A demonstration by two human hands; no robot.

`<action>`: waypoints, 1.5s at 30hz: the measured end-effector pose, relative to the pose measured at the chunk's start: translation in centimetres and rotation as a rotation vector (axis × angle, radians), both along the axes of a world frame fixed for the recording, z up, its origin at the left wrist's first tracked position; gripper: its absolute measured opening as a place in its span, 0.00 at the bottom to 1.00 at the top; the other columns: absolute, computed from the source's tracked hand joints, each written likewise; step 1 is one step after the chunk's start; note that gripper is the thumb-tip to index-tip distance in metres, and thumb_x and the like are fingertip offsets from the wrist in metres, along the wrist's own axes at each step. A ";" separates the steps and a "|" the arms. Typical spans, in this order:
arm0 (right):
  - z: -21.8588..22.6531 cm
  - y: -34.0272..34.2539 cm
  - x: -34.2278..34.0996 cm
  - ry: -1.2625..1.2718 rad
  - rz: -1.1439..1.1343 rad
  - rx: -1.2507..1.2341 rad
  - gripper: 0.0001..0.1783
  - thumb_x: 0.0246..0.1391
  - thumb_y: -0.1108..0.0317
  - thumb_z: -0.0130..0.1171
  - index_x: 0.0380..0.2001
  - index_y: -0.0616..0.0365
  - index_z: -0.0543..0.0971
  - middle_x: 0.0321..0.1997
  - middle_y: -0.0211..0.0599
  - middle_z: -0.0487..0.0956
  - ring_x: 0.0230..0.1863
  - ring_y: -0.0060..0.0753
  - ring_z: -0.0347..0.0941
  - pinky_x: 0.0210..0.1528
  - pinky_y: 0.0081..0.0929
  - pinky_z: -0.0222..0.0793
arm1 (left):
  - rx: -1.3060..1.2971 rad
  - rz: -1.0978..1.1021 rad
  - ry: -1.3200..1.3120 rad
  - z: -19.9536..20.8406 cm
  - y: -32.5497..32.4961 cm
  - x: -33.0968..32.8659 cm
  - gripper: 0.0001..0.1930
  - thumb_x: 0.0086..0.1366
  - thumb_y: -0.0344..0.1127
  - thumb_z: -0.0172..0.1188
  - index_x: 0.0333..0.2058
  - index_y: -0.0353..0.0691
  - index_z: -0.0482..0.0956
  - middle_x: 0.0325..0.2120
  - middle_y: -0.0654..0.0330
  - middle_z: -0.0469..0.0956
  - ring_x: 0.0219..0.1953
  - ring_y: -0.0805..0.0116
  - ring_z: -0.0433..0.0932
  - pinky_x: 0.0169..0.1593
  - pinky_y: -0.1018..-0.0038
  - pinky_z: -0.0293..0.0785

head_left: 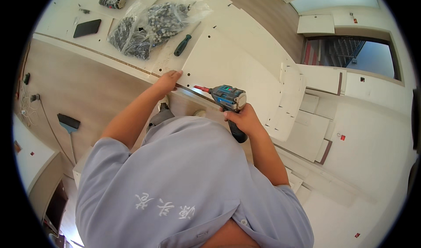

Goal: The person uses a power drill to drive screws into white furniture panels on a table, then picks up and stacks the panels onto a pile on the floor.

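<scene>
My right hand (244, 120) is wrapped around the handle of a blue and black cordless drill (227, 98). Its red-collared bit (202, 88) points left, just above the near edge of a white board (237, 66) with dark holes. At that board's left corner, my left hand (168, 82) grips the edge, its fingertips on top; whether a small part sits under them is hidden. Just beyond the left hand lie a green-handled screwdriver (183, 45) and a clear plastic bag (151, 26) full of small metal fittings.
A black phone (87, 28) and a second power drill (115, 1) lie on the white boards at the far left. Down on the floor at left are a broom (69, 123) and a cable (52, 125). More white panels (309, 134) are stacked at right.
</scene>
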State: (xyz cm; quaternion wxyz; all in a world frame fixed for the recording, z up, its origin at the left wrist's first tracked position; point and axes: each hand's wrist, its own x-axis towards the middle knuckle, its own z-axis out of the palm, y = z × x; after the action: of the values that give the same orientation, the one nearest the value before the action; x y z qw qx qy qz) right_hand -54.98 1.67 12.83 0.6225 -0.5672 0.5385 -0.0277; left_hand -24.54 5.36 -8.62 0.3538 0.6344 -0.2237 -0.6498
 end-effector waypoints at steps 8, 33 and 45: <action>2.0 -2.3 6.3 0.390 0.348 -0.206 0.19 0.53 0.63 0.67 0.44 0.65 0.85 0.36 0.50 0.87 0.38 0.48 0.84 0.46 0.39 0.79 | 0.069 -0.020 0.202 -0.3 -0.4 -1.9 0.19 0.81 0.49 0.53 0.54 0.37 0.77 0.42 0.57 0.86 0.38 0.65 0.88 0.42 0.69 0.84; 2.6 -3.3 10.7 0.602 0.638 -0.363 0.20 0.50 0.62 0.65 0.45 0.60 0.84 0.42 0.53 0.87 0.46 0.60 0.83 0.50 0.46 0.80 | 0.035 -0.011 0.099 0.6 -0.9 -2.1 0.19 0.80 0.47 0.55 0.48 0.32 0.77 0.37 0.53 0.86 0.33 0.64 0.88 0.34 0.70 0.85; 4.3 -5.2 9.6 0.496 0.740 -0.364 0.21 0.49 0.64 0.70 0.47 0.61 0.84 0.43 0.52 0.87 0.44 0.55 0.83 0.50 0.43 0.78 | 0.076 0.026 0.153 0.8 -1.1 -2.2 0.18 0.80 0.47 0.54 0.50 0.35 0.77 0.41 0.53 0.85 0.36 0.64 0.89 0.38 0.70 0.86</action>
State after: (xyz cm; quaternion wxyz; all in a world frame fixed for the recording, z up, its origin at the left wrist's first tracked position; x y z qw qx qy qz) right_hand -45.34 -3.53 17.11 0.3342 -0.8100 0.4191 0.2379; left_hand -26.69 4.22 -7.86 0.3541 0.5987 -0.1630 -0.6997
